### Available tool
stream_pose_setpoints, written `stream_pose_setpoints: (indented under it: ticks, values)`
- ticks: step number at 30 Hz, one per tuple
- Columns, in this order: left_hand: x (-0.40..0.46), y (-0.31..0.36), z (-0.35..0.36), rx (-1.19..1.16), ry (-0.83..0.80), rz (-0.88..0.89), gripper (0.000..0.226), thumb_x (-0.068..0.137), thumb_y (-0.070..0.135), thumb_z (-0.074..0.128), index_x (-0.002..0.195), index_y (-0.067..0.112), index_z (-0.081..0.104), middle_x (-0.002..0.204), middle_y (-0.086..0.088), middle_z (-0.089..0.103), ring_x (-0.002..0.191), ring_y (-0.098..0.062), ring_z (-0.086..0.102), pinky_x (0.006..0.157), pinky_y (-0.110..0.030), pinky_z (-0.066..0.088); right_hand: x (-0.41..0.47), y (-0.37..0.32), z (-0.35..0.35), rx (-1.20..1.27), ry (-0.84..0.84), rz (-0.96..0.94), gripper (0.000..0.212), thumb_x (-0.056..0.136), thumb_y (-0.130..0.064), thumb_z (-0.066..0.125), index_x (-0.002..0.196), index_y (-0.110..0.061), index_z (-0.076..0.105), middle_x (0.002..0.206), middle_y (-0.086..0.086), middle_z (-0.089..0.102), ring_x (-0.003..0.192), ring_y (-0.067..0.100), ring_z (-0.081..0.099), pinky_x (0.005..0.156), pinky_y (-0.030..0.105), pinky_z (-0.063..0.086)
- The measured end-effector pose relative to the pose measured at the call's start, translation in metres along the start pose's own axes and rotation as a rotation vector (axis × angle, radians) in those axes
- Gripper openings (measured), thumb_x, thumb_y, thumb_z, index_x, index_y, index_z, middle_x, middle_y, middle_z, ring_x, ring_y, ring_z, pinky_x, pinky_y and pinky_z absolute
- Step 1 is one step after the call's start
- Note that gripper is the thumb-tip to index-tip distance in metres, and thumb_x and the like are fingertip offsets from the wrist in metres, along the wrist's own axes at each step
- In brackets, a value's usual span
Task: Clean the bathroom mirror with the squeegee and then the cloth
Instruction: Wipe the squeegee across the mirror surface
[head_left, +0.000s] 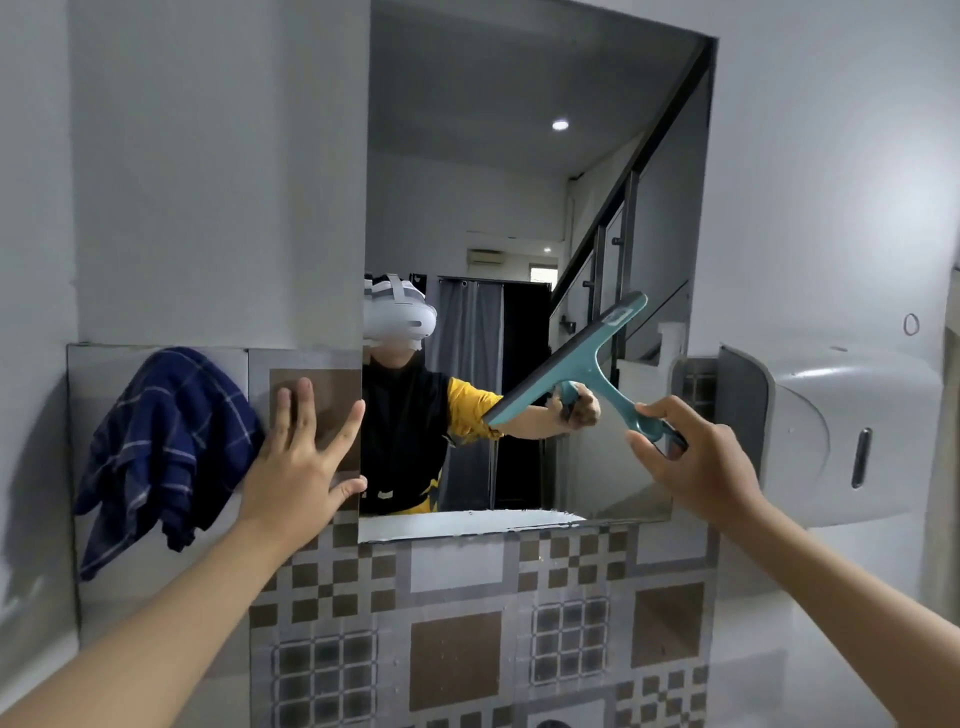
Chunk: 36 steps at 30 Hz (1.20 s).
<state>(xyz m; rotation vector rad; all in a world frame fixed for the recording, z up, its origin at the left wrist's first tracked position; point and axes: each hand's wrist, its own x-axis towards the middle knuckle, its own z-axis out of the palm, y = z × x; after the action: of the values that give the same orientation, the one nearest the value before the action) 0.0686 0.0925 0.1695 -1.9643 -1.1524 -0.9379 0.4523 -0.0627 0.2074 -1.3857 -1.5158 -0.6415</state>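
Note:
The tall mirror (519, 208) hangs on the wall ahead. My right hand (696, 467) grips the handle of a teal squeegee (587, 358). Its blade lies slanted against the lower right part of the glass. My left hand (306, 457) presses flat with spread fingers on the tiled wall at the mirror's lower left edge, the thumb touching that edge. A dark blue checked cloth (166, 447) hangs on the wall just left of my left hand.
A white wall dispenser (841, 431) juts out to the right of the mirror, close to my right hand. Patterned brown and grey tiles (467, 623) cover the wall below. A person with a headset is reflected in the glass.

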Motion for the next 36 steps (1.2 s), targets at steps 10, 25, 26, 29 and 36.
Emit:
stream_pose_setpoints:
  ticks: [10, 25, 26, 29, 36]
  values:
    - [0.000, 0.003, 0.000, -0.007, -0.040, -0.011, 0.095, 0.066, 0.049, 0.074, 0.145, 0.023, 0.027, 0.148, -0.035, 0.015, 0.134, -0.054, 0.017, 0.073, -0.062, 0.052, -0.025, 0.043, -0.006, 0.041, -0.005, 0.089, 0.029, 0.080, -0.025, 0.075, 0.105, -0.019, 0.061, 0.068, -0.002, 0.065, 0.046, 0.015, 0.056, 0.041, 0.037, 0.053]
    - [0.001, 0.005, -0.003, 0.000, -0.073, -0.021, 0.094, 0.068, 0.043, 0.075, 0.145, 0.019, 0.027, 0.148, -0.037, 0.012, 0.134, -0.056, 0.015, 0.078, -0.068, 0.045, -0.070, 0.043, 0.010, 0.346, 0.013, 0.384, 0.018, 0.085, -0.018, 0.070, 0.095, -0.017, 0.056, 0.077, 0.009, 0.064, 0.046, 0.021, 0.047, 0.037, 0.016, 0.039]
    - [0.001, 0.005, -0.004, 0.003, -0.075, -0.021, 0.094, 0.068, 0.043, 0.075, 0.145, 0.018, 0.027, 0.148, -0.037, 0.012, 0.134, -0.056, 0.015, 0.079, -0.068, 0.045, -0.071, 0.040, 0.011, 0.354, 0.022, 0.392, 0.018, 0.085, -0.019, 0.071, 0.096, -0.017, 0.056, 0.080, 0.008, 0.065, 0.048, 0.023, 0.051, 0.039, 0.019, 0.043]
    - [0.001, 0.006, -0.004, 0.003, -0.079, -0.025, 0.093, 0.069, 0.042, 0.075, 0.145, 0.017, 0.028, 0.148, -0.038, 0.011, 0.133, -0.057, 0.015, 0.081, -0.069, 0.043, -0.073, 0.031, 0.014, 0.389, 0.046, 0.437, 0.019, 0.085, -0.022, 0.071, 0.098, -0.016, 0.057, 0.082, 0.003, 0.063, 0.053, 0.021, 0.055, 0.045, 0.027, 0.046]
    - [0.000, 0.008, -0.004, -0.014, -0.090, -0.048, 0.092, 0.074, 0.043, 0.070, 0.147, 0.018, 0.020, 0.151, -0.034, 0.003, 0.136, -0.055, 0.009, 0.090, -0.069, 0.038, -0.086, 0.012, 0.034, 0.433, 0.118, 0.579, 0.018, 0.087, -0.026, 0.069, 0.095, -0.020, 0.055, 0.070, 0.008, 0.060, 0.041, 0.007, 0.047, 0.039, 0.023, 0.039]
